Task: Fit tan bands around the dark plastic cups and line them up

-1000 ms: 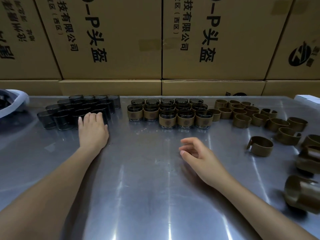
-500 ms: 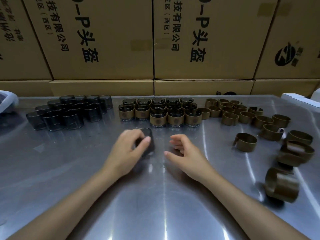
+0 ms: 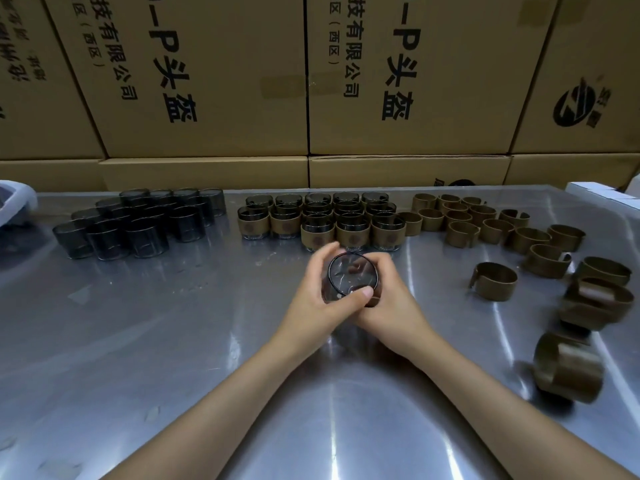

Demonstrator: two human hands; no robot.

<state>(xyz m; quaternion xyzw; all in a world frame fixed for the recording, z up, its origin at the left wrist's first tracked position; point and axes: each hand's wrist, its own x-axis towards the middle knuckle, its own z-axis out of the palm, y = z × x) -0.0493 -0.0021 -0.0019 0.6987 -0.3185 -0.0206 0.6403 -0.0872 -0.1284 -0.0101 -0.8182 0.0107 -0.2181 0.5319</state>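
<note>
We see a dim, warm-lit scene. Overhead light streaks white glare across the metal table (image 3: 173, 341). The bands (image 3: 568, 367) at the table's right edge are smeared by blur. Wide-angle distortion tilts the cardboard boxes (image 3: 207, 81) behind the table.

Stacked cardboard boxes (image 3: 214, 81) stand behind a shiny metal table (image 3: 138, 341).

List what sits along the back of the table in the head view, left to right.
White object at the edge → bare dark cups → banded cups → loose tan bands → white box.
</note>
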